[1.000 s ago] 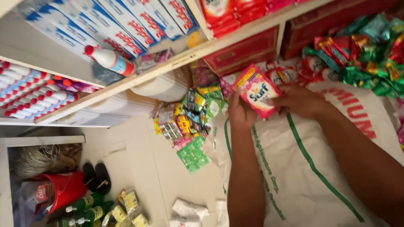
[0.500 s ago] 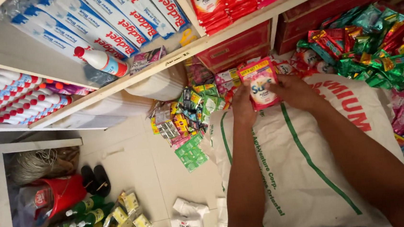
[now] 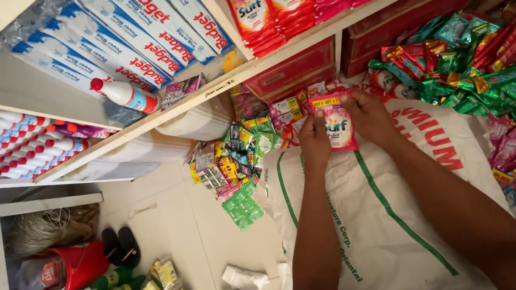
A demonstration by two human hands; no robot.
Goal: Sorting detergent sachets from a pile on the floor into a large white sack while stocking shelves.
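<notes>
You've lifted the pink packet [image 3: 337, 126] nearer the shelf [image 3: 217, 93]; left hand [image 3: 314, 137] and right hand [image 3: 369, 115] both pinch it.

Both of our forearms reach away from us toward the far side, bare to the lower edge of the view. Our left hand [image 3: 314, 139] sits at the end of a nearly straight arm, knuckles up, fingers curled and pinched together at the tips. Our right hand [image 3: 369, 116] comes in from the near right on a slanted forearm, wrist bent slightly, fingers closed in a pinch just beside the left hand's fingertips.
</notes>
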